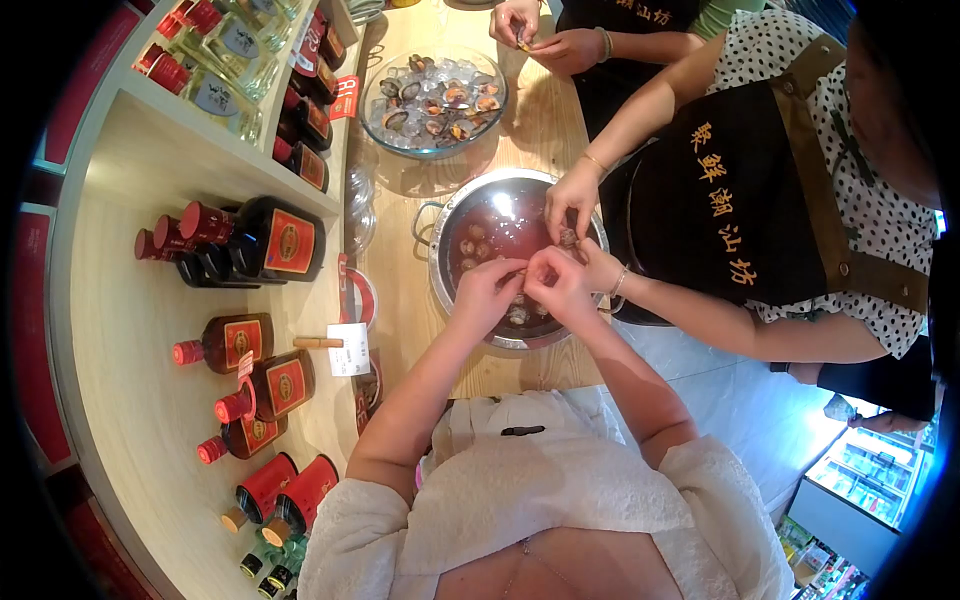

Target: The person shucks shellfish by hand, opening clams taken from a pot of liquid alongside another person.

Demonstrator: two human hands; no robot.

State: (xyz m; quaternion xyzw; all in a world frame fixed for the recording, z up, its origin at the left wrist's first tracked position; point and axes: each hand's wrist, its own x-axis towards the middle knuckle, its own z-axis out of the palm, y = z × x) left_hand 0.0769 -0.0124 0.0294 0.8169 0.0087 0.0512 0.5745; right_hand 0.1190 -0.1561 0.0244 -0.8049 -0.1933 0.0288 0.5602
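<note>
My left hand (490,293) and my right hand (558,287) meet fingertip to fingertip over a metal basin (437,275). Both are closed in a pinch; anything between the fingers is too small or covered to make out. Reddish liquid (508,235) fills the basin, with ridged, round shellfish (477,240), like cockles, lying in it. More shellfish (518,313) show just beneath my hands. Close beyond my right hand, a co-worker's hands (570,203) grip a dark shellfish (568,238) at the basin's right side.
A glass bowl (432,153) of ice and opened shellfish stands on the wooden table (400,190) behind the basin. At the back, another person's hands (545,45) pinch a small yellowish piece. Shelves with bottles (290,240) line the left; a white tag (348,350) sticks out there.
</note>
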